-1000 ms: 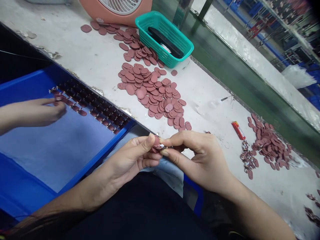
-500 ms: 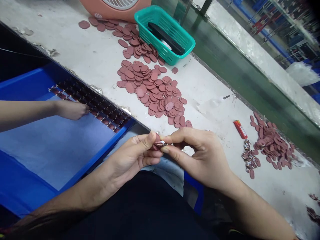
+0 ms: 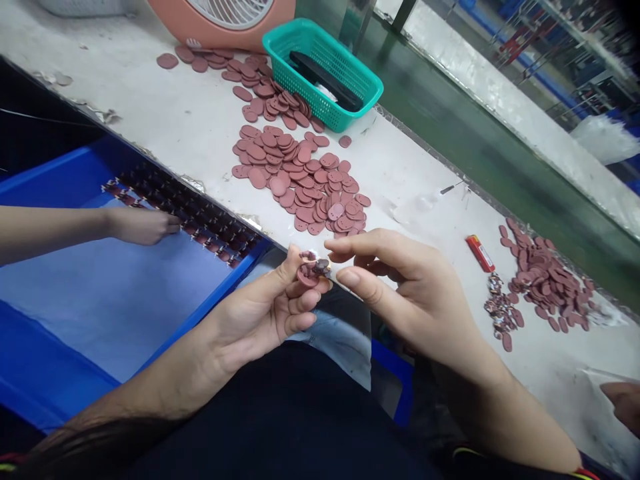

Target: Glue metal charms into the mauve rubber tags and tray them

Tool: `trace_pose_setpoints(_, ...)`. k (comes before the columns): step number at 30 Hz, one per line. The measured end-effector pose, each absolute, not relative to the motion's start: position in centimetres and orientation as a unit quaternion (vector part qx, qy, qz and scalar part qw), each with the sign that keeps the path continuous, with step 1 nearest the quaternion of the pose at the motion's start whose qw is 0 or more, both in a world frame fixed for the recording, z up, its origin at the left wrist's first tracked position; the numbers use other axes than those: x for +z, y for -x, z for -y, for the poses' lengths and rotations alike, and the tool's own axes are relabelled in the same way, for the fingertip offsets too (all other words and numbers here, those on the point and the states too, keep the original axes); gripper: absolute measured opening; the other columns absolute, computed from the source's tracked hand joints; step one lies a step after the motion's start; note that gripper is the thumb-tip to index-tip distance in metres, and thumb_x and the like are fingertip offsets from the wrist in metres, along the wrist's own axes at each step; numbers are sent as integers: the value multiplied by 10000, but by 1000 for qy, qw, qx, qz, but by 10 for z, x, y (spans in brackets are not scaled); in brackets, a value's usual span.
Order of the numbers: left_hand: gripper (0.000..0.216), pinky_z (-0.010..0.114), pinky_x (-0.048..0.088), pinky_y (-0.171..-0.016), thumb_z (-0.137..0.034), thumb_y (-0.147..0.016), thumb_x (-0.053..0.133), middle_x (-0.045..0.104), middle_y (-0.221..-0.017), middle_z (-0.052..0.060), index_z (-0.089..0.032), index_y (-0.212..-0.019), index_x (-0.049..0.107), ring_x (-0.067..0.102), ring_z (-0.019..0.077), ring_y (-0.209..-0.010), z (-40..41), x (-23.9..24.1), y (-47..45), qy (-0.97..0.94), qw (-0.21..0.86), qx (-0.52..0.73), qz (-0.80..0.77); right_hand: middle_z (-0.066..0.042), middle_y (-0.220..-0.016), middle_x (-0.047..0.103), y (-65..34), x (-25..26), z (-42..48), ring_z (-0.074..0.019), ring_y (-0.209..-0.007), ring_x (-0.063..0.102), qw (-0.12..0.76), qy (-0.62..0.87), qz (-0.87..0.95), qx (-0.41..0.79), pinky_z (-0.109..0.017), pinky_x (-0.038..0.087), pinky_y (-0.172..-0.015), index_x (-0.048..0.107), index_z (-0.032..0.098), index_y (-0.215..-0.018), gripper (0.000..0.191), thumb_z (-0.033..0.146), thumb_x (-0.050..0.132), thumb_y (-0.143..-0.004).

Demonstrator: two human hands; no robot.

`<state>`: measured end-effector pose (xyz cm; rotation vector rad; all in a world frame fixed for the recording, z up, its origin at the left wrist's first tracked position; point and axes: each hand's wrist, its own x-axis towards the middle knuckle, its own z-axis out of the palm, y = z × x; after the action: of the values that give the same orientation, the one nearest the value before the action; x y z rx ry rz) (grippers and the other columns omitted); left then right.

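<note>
In the head view my left hand [image 3: 277, 303] pinches a small reddish-brown piece [image 3: 309, 272] between thumb and fingers. Dark and whitish bits show on top of the piece; its exact kind I cannot make out. Just to the right, my right hand [image 3: 400, 287] has its thumb and forefinger apart, with nothing visible between them. Beyond my hands a heap of flat reddish-brown ovals [image 3: 305, 173], some with small holes, lies on the white table [image 3: 200, 147].
At left, a co-worker's hand [image 3: 143, 225] reaches over a blue bin [image 3: 200, 313] holding rows of small pieces [image 3: 200, 230]. A green basket [image 3: 373, 110] and an orange fan [image 3: 225, 37] stand behind. A red box [image 3: 480, 253] and another oval heap [image 3: 545, 280] lie right. Another person's hand [image 3: 625, 403] shows at the right edge.
My right fingers have let go of the small piece and spread apart; my left hand still holds it. A person's hand and clear plastic have come in at the right edge.
</note>
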<state>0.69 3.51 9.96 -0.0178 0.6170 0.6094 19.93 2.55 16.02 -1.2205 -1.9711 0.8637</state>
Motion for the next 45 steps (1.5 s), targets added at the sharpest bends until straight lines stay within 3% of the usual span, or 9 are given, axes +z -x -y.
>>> trace_pose_setpoints(7,591,195,628,-484,-289,-1080,314,746,-666,49,-113,-718,747,718,100,-512,-36,106,-9,5,906,299,-300,4,-926,759,-196,160,-23,-79,-817,658,357,468,744,316,-172,524,-685,738,174,-1086,140,204,660,-974)
trace_pose_setpoints(15,507,196,629,-477,-227,-1053,452,708,-567,21,-125,-644,734,702,103,-490,-36,105,-10,-34,883,313,-348,-16,-961,753,-197,153,-25,-74,-737,621,370,421,762,324,-194,537,-686,726,135,-1102,189,159,729,-915)
trace_pose_setpoints(18,291,201,640,-506,-337,-874,758,728,-596,21,-121,-678,758,712,116,-519,-34,103,-10,-56,886,312,-339,-13,-922,753,-197,151,-27,-92,-754,638,370,424,756,335,-209,537,-669,737,156,-1039,133,158,740,-906)
trace_pose_setpoints(20,302,196,641,-508,-389,-662,917,733,-605,10,-129,-682,765,712,122,-528,-33,102,-10,-65,888,314,-331,-5,-902,756,-197,151,-27,-104,-762,652,370,429,749,344,-220,543,-667,740,179,-1007,105,152,736,-906)
trace_pose_setpoints(22,354,184,635,-505,-401,-557,968,725,-597,-5,-137,-677,765,702,118,-522,-32,102,-10,-72,885,317,-333,-6,-900,763,-196,151,-27,-112,-767,665,373,428,746,349,-229,552,-677,742,188,-995,99,147,733,-906)
trace_pose_setpoints(38,376,121,531,-565,-501,-720,891,659,-647,-14,-146,-718,766,581,70,-560,-24,109,-8,-193,863,330,-330,-35,-881,765,-191,148,-11,-145,-802,711,419,413,751,301,-268,596,-771,734,172,-1017,167,85,744,-875)
trace_pose_setpoints(45,360,154,512,-552,-508,-660,921,669,-563,1,-176,-688,785,578,97,-528,-20,116,-6,-216,851,344,-332,-55,-923,782,-189,153,-2,-156,-819,740,430,390,755,305,-259,631,-758,725,173,-1094,245,59,728,-877)
